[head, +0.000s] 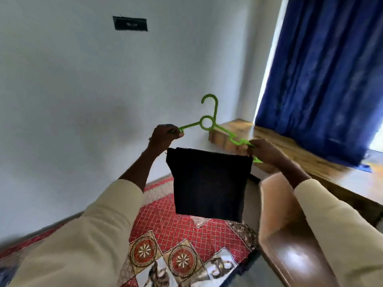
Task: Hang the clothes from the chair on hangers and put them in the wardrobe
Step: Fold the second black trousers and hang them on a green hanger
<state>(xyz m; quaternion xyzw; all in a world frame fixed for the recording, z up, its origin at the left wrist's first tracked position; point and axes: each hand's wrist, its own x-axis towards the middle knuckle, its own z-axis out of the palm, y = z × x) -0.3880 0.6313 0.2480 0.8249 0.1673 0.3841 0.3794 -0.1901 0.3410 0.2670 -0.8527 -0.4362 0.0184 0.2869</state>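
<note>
Pale blue-white wall fills the bkgd, w/ a dark rectangular switch plate point(130, 23) high up. Low on the left, a red patterned quilted bedspread point(165, 220) lies under your arms.

Your left hand point(164, 136) is raised, fingers curled round the left arm of the bright green plastic hanger point(207, 122), so that end is gripped firm. Probably you hold it up at chest height so the cloth falls free and you can check it sits even.

Centre: the folded black garment point(209, 183) hangs over the hanger's lower bar, draped flat, its bottom edge well above the bedspread. The hook points up, free, touching nothing.

Further right, your right hand point(262, 151) pinches the hanger's notched right arm, fingertips at the garment's top corner; looks like you're steadying or squaring the cloth there, tho I can't tell if it also nips the fabric.

Below that hand, a glossy tan chair back point(290, 241). Behind, a wooden ledge point(290, 146) runs under a deep blue curtain point(323, 75).

Garment seems hung; wardrobe isn't in view, so carrying it there is the likely next step.
</note>
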